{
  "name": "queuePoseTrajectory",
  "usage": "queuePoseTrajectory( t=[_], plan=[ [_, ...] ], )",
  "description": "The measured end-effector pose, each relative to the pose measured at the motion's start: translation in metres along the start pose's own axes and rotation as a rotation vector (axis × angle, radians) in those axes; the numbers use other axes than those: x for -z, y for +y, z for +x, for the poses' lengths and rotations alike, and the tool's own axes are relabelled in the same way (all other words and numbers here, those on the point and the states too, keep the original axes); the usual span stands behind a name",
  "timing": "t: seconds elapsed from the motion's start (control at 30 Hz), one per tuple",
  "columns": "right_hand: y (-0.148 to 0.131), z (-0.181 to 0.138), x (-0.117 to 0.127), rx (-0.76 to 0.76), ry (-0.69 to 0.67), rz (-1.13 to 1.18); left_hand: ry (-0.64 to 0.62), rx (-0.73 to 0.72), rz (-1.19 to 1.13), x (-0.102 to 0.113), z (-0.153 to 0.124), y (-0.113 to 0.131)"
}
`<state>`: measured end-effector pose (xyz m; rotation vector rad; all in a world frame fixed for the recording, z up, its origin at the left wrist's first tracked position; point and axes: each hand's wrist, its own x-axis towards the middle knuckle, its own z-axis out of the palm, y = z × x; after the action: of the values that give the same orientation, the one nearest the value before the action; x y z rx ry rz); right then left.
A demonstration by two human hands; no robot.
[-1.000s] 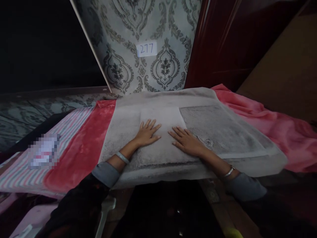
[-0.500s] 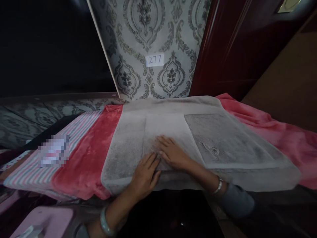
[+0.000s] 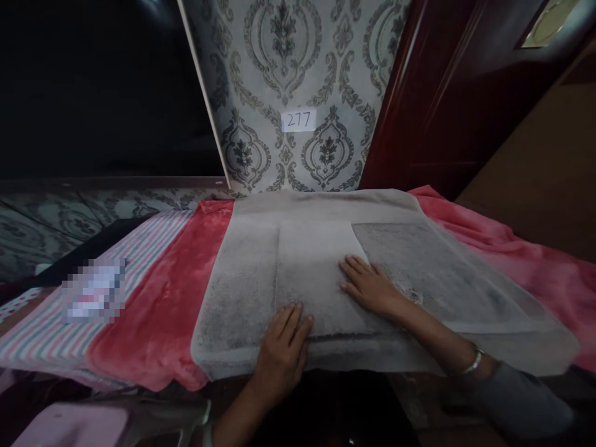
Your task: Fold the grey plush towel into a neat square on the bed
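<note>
A grey plush cloth [image 3: 321,248] lies spread out, with a darker fuzzy panel folded in on its left and another on its right. The right panel bears a small raised mark near its lower left corner. My right hand [image 3: 372,288] lies flat on the cloth by the inner edge of the right panel, fingers stretched to the left. Near the front edge, my left hand [image 3: 284,347] rests on the cloth by the left panel, its fingers extended. Neither hand grips anything.
Beneath the cloth is a red plush blanket [image 3: 158,292], with a striped fabric [image 3: 144,242] to its left bearing a blurred-out item [image 3: 94,290]. A dark screen [image 3: 102,93] and a wall paper label [image 3: 298,120] stand behind. A pink stool [image 3: 74,425] is at lower left.
My right hand has slid rightward across the cloth, away from my left hand. My left hand appears slightly lower and nearer the front edge. The view has shifted slightly.
</note>
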<state>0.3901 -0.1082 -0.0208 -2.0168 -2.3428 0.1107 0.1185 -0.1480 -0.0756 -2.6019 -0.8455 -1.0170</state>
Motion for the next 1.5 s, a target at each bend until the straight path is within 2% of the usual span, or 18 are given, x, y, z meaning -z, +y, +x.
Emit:
queuePoseTrajectory(
  t=[0.1,0.17,0.23,0.33,0.4,0.47,0.53,0.6,0.7,0.83,1.1,1.2,1.3,1.37,1.43,1.5],
  plan=[
    [-0.036,0.024,0.017,0.156,0.039,0.016,-0.036,0.018,-0.018,0.002,-0.002,0.003],
    [-0.061,0.044,0.023,0.243,-0.003,0.032,-0.071,0.041,-0.046,0.010,-0.001,0.003],
    [-0.076,0.065,0.025,0.261,-0.072,0.046,-0.113,0.061,-0.116,0.021,0.006,-0.001],
    [-0.077,0.095,0.024,0.210,-0.117,0.066,-0.199,0.099,-0.282,0.036,0.037,-0.020],
    [-0.068,0.112,0.023,0.168,-0.092,0.081,-0.249,0.148,-0.336,0.036,0.068,-0.040],
    [-0.057,0.124,0.020,0.132,-0.046,0.087,-0.287,0.208,-0.293,0.024,0.098,-0.061],
    [-0.044,0.131,0.016,0.098,0.001,0.082,-0.360,0.256,-0.185,0.003,0.119,-0.078],
    [-0.028,0.134,0.010,0.072,0.042,0.080,-0.439,0.270,-0.076,-0.021,0.124,-0.087],
    [-0.004,0.133,0.003,0.042,0.086,0.087,-0.477,0.229,0.002,-0.047,0.113,-0.093],
    [0.023,0.132,0.000,-0.036,0.103,0.077,-0.427,0.193,0.041,-0.059,0.097,-0.096],
    [0.050,0.125,0.008,-0.260,0.069,0.119,-0.376,0.233,-0.047,-0.063,0.096,-0.103],
    [0.056,0.114,0.017,-0.326,0.040,0.122,-0.233,0.334,-0.191,-0.067,0.094,-0.112],
    [0.049,0.091,0.022,-0.362,0.051,0.114,-0.011,0.537,-0.384,-0.067,0.097,-0.125],
    [0.032,0.064,0.021,-0.283,0.104,0.124,0.085,0.699,-0.558,-0.063,0.104,-0.132],
    [0.008,0.031,0.015,-0.106,0.152,0.171,0.133,0.861,-0.747,-0.056,0.113,-0.136],
    [-0.020,-0.004,0.006,0.096,0.141,0.246,0.138,1.013,-0.913,-0.048,0.123,-0.139]
  ],
)
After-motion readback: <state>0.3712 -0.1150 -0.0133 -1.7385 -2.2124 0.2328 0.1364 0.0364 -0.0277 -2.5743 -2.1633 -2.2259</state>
